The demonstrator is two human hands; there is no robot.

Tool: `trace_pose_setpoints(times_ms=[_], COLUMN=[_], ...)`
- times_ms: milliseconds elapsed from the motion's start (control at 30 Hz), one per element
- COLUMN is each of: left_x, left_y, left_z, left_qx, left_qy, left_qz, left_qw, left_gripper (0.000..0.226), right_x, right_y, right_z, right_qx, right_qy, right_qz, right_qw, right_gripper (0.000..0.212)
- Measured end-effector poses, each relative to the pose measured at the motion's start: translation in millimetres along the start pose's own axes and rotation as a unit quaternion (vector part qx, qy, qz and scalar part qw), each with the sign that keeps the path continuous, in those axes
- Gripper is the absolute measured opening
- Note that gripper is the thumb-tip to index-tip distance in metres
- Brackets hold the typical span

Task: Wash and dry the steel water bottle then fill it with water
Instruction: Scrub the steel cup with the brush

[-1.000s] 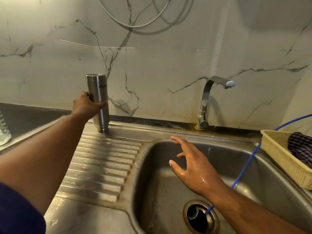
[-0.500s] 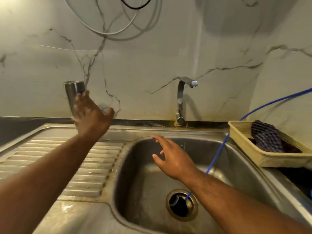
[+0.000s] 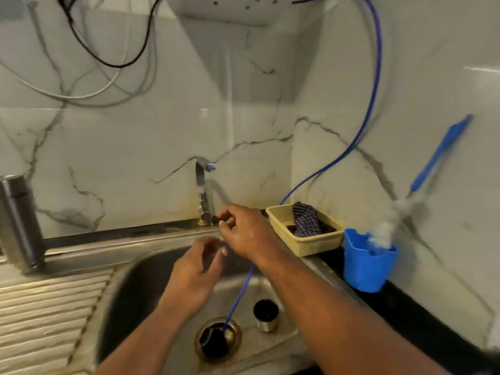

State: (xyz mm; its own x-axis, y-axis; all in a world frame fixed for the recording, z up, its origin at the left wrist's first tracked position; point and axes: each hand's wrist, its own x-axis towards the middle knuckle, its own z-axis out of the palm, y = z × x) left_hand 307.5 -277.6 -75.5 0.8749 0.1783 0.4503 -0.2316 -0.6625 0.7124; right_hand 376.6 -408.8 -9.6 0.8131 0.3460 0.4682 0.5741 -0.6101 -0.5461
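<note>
My left hand (image 3: 193, 280) hung over the sink (image 3: 130, 293), fingers loosely curled, holding nothing. My right hand (image 3: 244, 234) curled at the tap (image 3: 203, 190) base; whether it pinched anything, I cannot tell. The steel bottle (image 3: 19, 220) stood upright far left on the rim, apart from both.

Bottle (image 3: 19, 220) stands on the drainboard (image 3: 48, 307); basket (image 3: 311, 243) and blue cup (image 3: 364, 263) sit right of the basin (image 3: 140, 280).
</note>
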Motion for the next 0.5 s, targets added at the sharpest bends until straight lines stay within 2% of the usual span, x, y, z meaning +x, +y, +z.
trace_pose_setpoints(times_ms=[67,133,233,300,400,500], left_x=[3.2,6.8,10.5,10.3,8.4,5.2], left_y=[-15.3,-26.8,-34.4,-37.0,-37.5,-36.3], left_z=[1.5,5.4,9.6,8.5,8.3,9.6], left_qx=[0.04,0.062,0.073,0.084,0.099,0.103], left_qy=[-0.069,-0.111,-0.134,-0.137,-0.138,-0.138], left_qz=[-0.003,-0.012,-0.011,-0.012,-0.014,-0.026], left_qw=[0.997,0.992,0.988,0.987,0.985,0.985], left_gripper=[0.031,0.03,0.028,0.028,0.028,0.026], right_x=[-10.7,-20.8,-32.3,-36.6,-37.4,-40.3], right_y=[-0.1,2.3,5.0,6.5,16.1,32.5], right_z=[-29.5,-64.9,-123.9,-159.5,-194.9,-205.1], right_qx=[-0.105,-0.248,-0.448,-0.54,-0.617,-0.662], right_qy=[-0.037,-0.091,-0.167,-0.223,-0.319,-0.364], right_qz=[-0.017,-0.035,-0.028,-0.002,0.047,0.059], right_qw=[0.994,0.964,0.878,0.811,0.718,0.652], right_gripper=[0.02,0.02,0.021,0.025,0.052,0.068])
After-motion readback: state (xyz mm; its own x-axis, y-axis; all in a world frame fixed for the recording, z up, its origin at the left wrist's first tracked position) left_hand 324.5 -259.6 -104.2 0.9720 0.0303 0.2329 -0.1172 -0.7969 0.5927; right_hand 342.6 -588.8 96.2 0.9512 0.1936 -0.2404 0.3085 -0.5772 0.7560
